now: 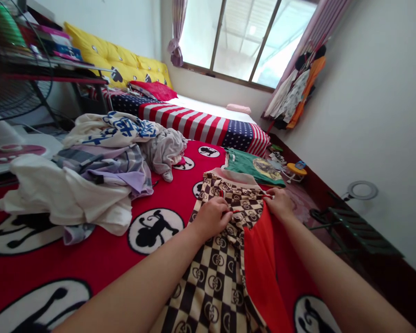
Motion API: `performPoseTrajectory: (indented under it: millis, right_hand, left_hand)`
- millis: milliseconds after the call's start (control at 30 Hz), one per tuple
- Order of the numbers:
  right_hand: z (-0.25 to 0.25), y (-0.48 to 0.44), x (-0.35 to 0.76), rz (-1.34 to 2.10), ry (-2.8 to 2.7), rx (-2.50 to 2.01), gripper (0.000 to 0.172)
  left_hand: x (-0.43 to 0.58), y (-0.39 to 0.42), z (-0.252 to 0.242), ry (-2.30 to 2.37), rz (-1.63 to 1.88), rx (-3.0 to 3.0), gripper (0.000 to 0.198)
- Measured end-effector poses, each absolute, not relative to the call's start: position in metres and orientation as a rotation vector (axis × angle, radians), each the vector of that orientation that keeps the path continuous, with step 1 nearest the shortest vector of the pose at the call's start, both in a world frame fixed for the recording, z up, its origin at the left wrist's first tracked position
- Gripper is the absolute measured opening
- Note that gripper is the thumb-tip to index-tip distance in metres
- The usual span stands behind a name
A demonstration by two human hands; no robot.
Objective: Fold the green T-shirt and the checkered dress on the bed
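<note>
My left hand pinches the upper part of a beige and brown checkered garment near a thin red cord or trim. My right hand grips the far edge of the same garment, close to its collar. A bright red-orange panel runs down the garment's right side, and it may be a second layer. The garment lies spread on a red bedspread with black-and-white monkey circles. A heap of crumpled clothes lies to the left of my hands.
A green T-shirt lies just past the garment. Beyond it stands a bed with a flag-pattern cover and a yellow headboard cushion. A fan stands at the left, a dark green folding rack at the right, and hanging clothes by the window.
</note>
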State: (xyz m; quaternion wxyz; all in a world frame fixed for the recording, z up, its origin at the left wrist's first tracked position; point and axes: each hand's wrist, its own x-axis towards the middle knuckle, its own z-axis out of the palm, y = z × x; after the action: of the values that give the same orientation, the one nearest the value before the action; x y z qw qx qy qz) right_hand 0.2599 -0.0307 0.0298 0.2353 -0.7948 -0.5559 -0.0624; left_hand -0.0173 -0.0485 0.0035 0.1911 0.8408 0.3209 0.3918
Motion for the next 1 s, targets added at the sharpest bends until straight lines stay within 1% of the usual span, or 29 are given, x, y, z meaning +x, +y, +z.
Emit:
performPoseTrajectory:
  millis: [33, 100, 167, 233, 300, 367, 433, 500, 600, 667, 733, 833, 900, 1000]
  right_hand:
    - [0.030, -0.035, 0.254, -0.232, -1.521, -2.154, 0.022]
    - [0.032, -0.046, 0.240, -0.312, -1.569, -2.039, 0.023]
    - [0.031, -0.060, 0.225, -0.216, -1.757, -1.890, 0.021]
    - [0.028, -0.074, 0.211, -0.010, -1.971, -1.774, 0.018]
    - [0.025, -0.087, 0.203, 0.130, -2.080, -1.723, 0.017]
    - [0.026, -0.100, 0.199, 0.139, -2.055, -1.686, 0.018]
    - [0.029, -0.116, 0.196, 0.131, -1.997, -1.624, 0.017]
    - [0.032, -0.137, 0.193, 0.164, -2.021, -1.550, 0.015]
    - [0.034, -0.167, 0.185, 0.295, -2.197, -1.473, 0.020]
    - [0.036, -0.184, 0.180, 0.343, -2.228, -1.464, 0.024]
    - [0.040, -0.197, 0.178, 0.361, -2.167, -1.479, 0.024]
    - [0.050, -0.218, 0.177, 0.424, -2.125, -1.500, 0.015]
    - [0.058, -0.236, 0.178, 0.532, -2.116, -1.594, 0.012]
    - [0.069, -0.269, 0.180, 0.865, -2.005, -1.792, 0.027]
  left_hand:
    - [-0.018, -0.049, 0.004, 0.915, 1.101, 2.375, 0.018]
    - [-0.019, -0.050, 0.006, 0.943, 1.102, 2.401, 0.023]
    - [-0.020, -0.050, 0.007, 0.973, 1.107, 2.402, 0.032]
    - [-0.021, -0.049, 0.007, 0.994, 1.112, 2.379, 0.034]
    - [-0.021, -0.047, 0.005, 1.000, 1.112, 2.353, 0.025]
    - [-0.022, -0.045, 0.002, 0.986, 1.112, 2.346, 0.013]
    - [-0.022, -0.043, 0.000, 0.959, 1.108, 2.353, 0.010]
    - [-0.024, -0.043, 0.000, 0.918, 1.100, 2.365, 0.015]
    - [-0.026, -0.044, 0.003, 0.863, 1.128, 2.447, 0.029]
    - [-0.028, -0.046, 0.005, 0.788, 1.122, 2.555, 0.042]
    - [-0.028, -0.046, 0.006, 0.620, 1.057, 2.657, 0.051]
    - [-0.028, -0.046, 0.004, 0.429, 0.981, 2.699, 0.048]
    - [-0.028, -0.046, 0.004, 0.438, 0.974, 2.687, 0.043]
    - [-0.028, -0.046, 0.004, 0.487, 0.958, 2.688, 0.041]
